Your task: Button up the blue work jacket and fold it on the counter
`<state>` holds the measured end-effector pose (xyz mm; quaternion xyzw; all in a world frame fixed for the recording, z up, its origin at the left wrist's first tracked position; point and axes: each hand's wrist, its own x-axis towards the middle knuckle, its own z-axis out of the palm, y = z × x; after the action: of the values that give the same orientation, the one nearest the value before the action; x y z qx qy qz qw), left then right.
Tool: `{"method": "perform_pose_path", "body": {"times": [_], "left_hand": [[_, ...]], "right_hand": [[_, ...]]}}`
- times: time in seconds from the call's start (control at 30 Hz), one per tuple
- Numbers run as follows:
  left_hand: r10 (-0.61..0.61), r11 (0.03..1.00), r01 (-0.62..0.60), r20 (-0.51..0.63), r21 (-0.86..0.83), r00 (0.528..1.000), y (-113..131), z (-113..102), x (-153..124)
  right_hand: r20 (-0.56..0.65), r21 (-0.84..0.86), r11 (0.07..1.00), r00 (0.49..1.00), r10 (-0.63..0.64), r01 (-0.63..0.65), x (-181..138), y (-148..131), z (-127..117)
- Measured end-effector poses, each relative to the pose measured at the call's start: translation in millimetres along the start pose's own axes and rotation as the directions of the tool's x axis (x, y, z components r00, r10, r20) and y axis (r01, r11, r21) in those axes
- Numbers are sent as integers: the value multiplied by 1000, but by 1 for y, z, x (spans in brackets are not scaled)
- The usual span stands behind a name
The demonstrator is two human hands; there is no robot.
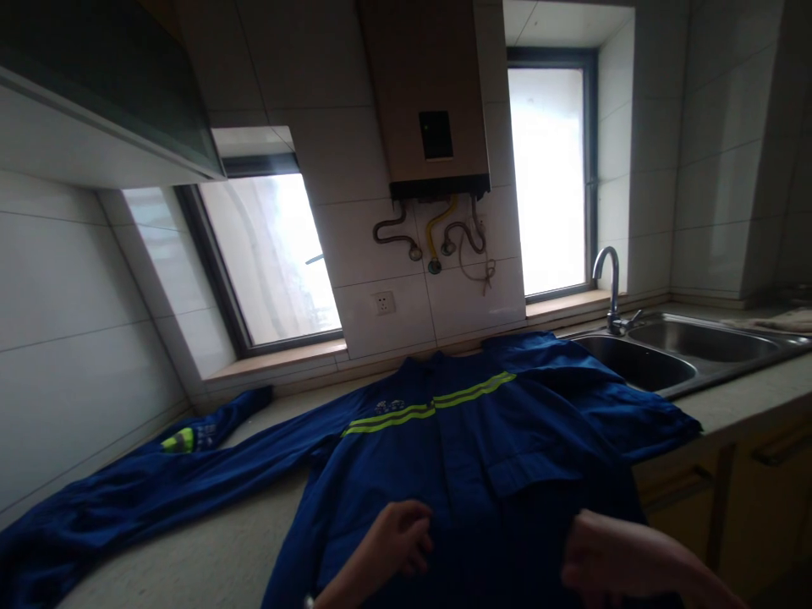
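Note:
A dark blue work jacket [457,440] with yellow-green reflective stripes lies spread flat on the kitchen counter [209,550], front up, one sleeve stretched far to the left. My left hand [397,537] rests on the lower front of the jacket with its fingers curled. At the jacket's lower right part, my right hand [609,554] has its fingers bent under, and what they grip is hidden.
A steel double sink [691,351] with a curved tap [610,288] sits at the right, touched by the jacket's right sleeve. A gas water heater [431,93] hangs on the tiled wall between two windows. A wall socket [383,302] is below it. Cabinet drawers [729,482] run under the counter.

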<state>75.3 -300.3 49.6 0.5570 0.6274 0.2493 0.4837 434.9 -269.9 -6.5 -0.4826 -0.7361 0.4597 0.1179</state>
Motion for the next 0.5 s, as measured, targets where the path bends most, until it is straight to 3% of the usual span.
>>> {"method": "perform_pose_path", "body": {"times": [0.07,0.13,0.2,0.3,0.37,0.5], "left_hand": [[19,996,-21,-25,-85,1000,10,15,30],[36,992,-37,-15,-117,999,18,27,48],[54,993,-55,-18,-103,998,21,36,54],[90,990,-99,-90,-102,992,18,42,51],[96,983,-117,-146,-141,985,12,42,49],[-20,955,-15,-114,-296,993,-3,44,58]], "right_hand": [[108,37,981,975,-195,192,38,-44,-2],[30,18,950,949,-313,313,81,-84,-3],[-86,-35,939,935,-344,342,125,-114,0],[-253,-292,913,898,-360,284,183,-139,10],[-317,-460,874,891,-324,155,211,-148,21],[-389,-506,862,898,-204,-23,243,-162,33]]}}
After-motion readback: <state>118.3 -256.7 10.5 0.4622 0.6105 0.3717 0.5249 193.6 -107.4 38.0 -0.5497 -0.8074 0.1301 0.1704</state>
